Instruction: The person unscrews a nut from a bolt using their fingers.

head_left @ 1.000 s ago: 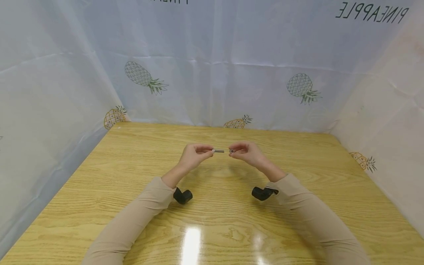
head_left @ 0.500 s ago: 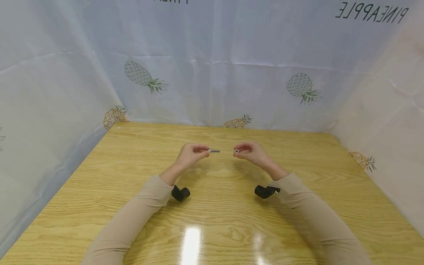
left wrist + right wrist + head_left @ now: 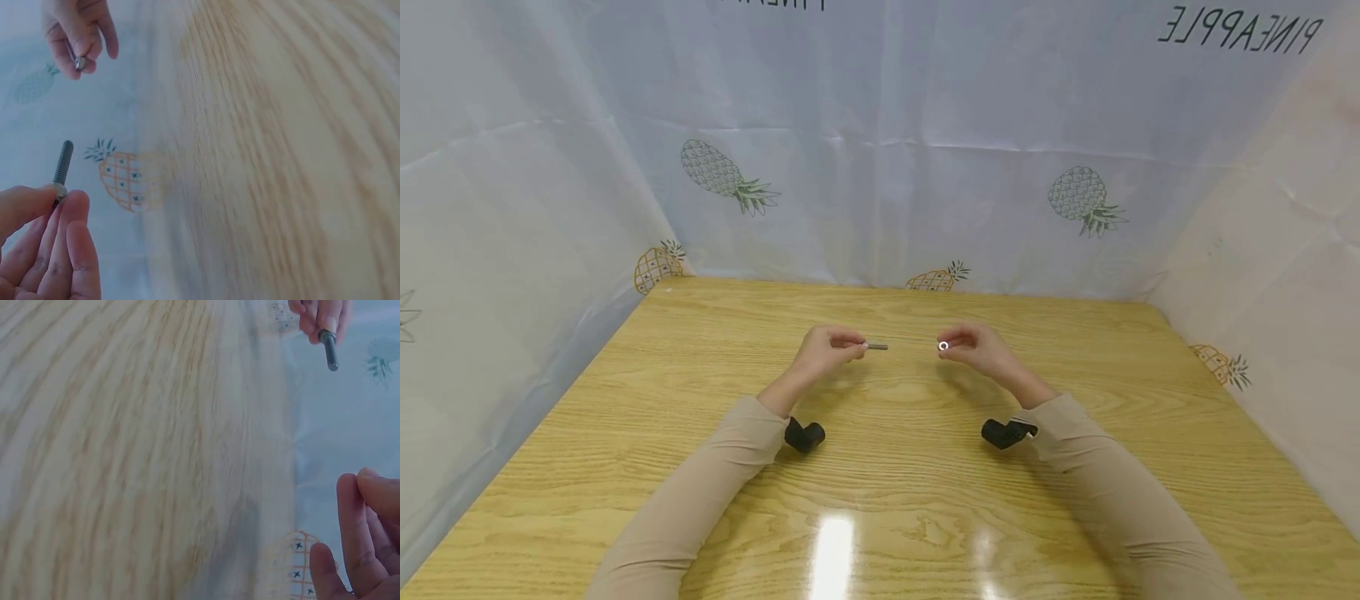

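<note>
Thumb and fingertips of my left hand [image 3: 820, 353] pinch a metal bolt [image 3: 877, 347] at its head end. Its threaded shank [image 3: 64, 162] sticks out toward the right hand, roughly level in the head view. Facing it, my right hand [image 3: 982, 348] pinches a small metal nut [image 3: 943, 346] with its hole turned toward the head camera. The left wrist view also shows that nut [image 3: 80, 62] at the right fingertips. In the right wrist view, the right fingers hide the nut. Bolt and nut are apart, with a gap between the hands.
Both hands are above a wood-grain table [image 3: 895, 467]. Black wrist-camera mounts [image 3: 805, 436] stick out from the sleeves. A pale curtain [image 3: 880, 208] printed with pineapples hangs behind the table and along both sides.
The hands have drawn apart: the left hand with the bolt moved left, the right hand with the nut moved right. The nut's hole has turned more toward the head camera.
</note>
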Tool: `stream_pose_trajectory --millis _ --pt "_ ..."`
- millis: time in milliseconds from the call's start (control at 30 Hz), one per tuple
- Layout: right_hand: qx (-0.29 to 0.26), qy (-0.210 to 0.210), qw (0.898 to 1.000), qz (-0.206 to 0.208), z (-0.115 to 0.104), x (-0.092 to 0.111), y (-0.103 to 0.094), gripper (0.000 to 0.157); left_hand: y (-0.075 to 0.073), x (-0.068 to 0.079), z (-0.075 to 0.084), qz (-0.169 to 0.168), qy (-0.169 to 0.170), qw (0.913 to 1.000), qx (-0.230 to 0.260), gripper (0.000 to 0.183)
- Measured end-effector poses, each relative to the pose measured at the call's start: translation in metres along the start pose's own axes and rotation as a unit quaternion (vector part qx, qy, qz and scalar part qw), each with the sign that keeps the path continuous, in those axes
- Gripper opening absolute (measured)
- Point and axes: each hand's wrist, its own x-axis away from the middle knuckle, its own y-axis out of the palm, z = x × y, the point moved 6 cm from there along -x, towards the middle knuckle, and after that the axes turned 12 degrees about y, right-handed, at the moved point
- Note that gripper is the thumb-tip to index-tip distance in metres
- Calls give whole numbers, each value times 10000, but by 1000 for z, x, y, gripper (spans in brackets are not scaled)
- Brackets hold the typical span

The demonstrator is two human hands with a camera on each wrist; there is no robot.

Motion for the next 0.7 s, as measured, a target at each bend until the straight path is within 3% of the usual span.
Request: stream_pose_trajectory --millis 367,700 --pt "136 -113 9998 -125 10 0 -3 30 -2 -1 -10 -169 29 9996 -214 28" --pt "805 265 9963 -165 20 -4 -1 29 -3 0 -11 -343 -80 9979 -552 22"
